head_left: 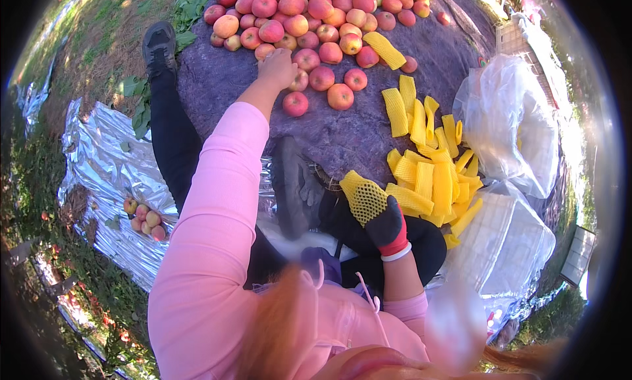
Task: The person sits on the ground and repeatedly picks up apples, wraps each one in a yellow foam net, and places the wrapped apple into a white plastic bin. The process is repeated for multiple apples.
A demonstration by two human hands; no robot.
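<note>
My bare left hand reaches to the near edge of a heap of red and yellow apples. Its fingers curl down onto an apple there, though they are partly hidden. Beside that hand, several loose apples lie on the dark cloth. Low at the right, near my bent leg, my right hand wears a black and red glove. It holds a yellow foam net sleeve, stretched wide with its mesh spread over the fingers. A pile of flat yellow foam net sleeves lies just right of it.
Dark cloth covers the ground under the apples. Clear plastic bags bulge at the right over pale crates. Silver foil sheeting spreads at the left, with a small cluster of apples on it. My outstretched leg borders the cloth.
</note>
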